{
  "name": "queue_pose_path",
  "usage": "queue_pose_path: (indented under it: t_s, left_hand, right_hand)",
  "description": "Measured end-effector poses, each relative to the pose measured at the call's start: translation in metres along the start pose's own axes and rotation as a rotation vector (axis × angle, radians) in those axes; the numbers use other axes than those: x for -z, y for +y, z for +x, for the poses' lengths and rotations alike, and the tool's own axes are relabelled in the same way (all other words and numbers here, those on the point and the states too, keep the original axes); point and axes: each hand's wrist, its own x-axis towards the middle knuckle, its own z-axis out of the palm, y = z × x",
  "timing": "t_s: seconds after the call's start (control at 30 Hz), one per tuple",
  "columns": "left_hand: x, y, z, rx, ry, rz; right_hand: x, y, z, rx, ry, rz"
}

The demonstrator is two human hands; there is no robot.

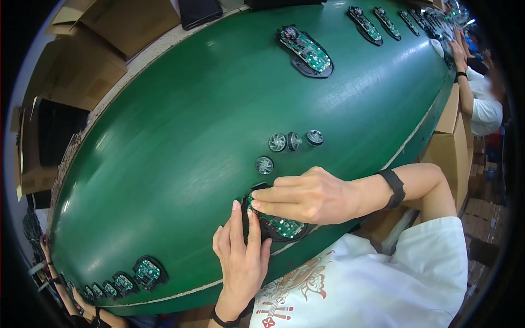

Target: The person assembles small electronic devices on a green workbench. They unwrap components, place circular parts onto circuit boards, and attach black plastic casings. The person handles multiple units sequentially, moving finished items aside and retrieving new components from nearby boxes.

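At the near edge of the green table lies a black plastic shell with a green circuit board (285,226) in it. My left hand (240,252) holds the shell along its left side, fingers stretched up along it and thumb by its lower end. From the right, my right hand (311,198) reaches across the top, straight fingers pressing on the upper left part of the board. The right thumb and whatever lies beneath those fingers are hidden. Just beyond my hands are small clear spoked wheels with dark rims, the closest wheel (264,164) standing apart from the others (278,142).
Another shell with a board (309,52) lies farther up the green table (180,147). Several more sit at the far right (365,25) and lower left (147,272). Cardboard boxes (76,65) line the far left side. Co-workers' hands (458,53) appear at both ends.
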Motion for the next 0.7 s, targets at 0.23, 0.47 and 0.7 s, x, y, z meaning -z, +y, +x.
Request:
queue_pose_path:
  t_s: [0.23,0.47,0.7]
  left_hand:
    - [-0.003,0.0,0.0,0.007,-0.013,0.02]
    - [0.009,-0.003,0.019,0.045,0.218,-0.151]
    - [0.008,-0.006,0.029,0.052,0.275,-0.127]
  right_hand:
    - [-0.004,0.001,-0.005,0.016,0.04,-0.006]
    - [-0.004,0.006,-0.009,0.013,0.075,0.016]
    - [-0.001,0.004,-0.006,-0.031,0.06,0.03]
